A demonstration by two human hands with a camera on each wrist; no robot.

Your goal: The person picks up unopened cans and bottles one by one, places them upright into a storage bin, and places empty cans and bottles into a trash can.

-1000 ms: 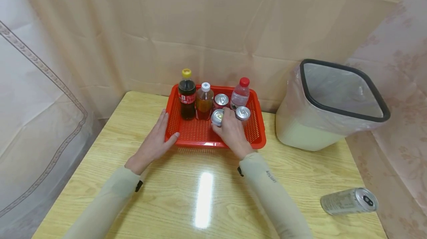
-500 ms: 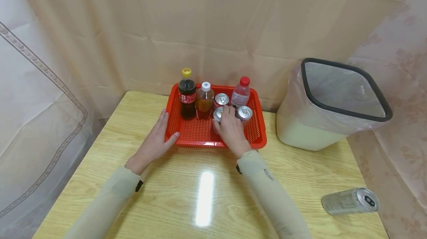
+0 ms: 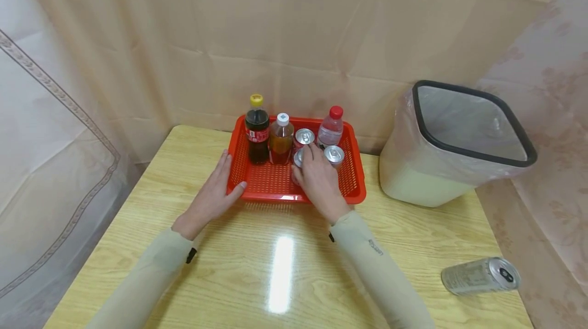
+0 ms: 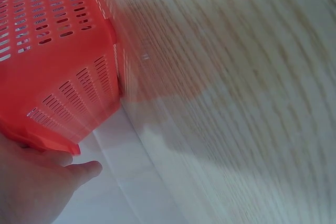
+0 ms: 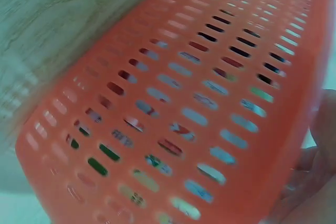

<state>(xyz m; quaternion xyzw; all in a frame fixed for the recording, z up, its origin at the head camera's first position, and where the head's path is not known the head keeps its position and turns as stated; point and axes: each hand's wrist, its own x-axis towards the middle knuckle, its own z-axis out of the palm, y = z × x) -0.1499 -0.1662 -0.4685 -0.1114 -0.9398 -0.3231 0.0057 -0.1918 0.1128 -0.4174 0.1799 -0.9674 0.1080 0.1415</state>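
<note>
In the head view my left hand [image 3: 212, 199] rests at the left front corner of a red plastic basket [image 3: 275, 198], fingers straight along its side and thumb over the front rim. My right hand [image 3: 317, 176] reaches inside and grips a drink can [image 3: 298, 157], mostly covered by the hand. Behind it stands a red can [image 3: 304, 136], and to its right another silver-topped can [image 3: 334, 154]. A yellow-capped cola bottle [image 3: 258, 137], a white-capped bottle of amber drink [image 3: 281, 143] and a red-capped clear bottle [image 3: 331, 127] stand upright in the basket.
A waste bin [image 3: 427, 166] with a black rim and a clear liner stands right of the basket. An opened can [image 3: 480, 276] lies on its side near the table's right edge. Beige cloth [image 3: 275, 38] hangs behind the wooden table [image 3: 220, 278].
My right hand shifts slightly right, then back left with the can, which stays among the others. The left hand keeps its place on the basket.
</note>
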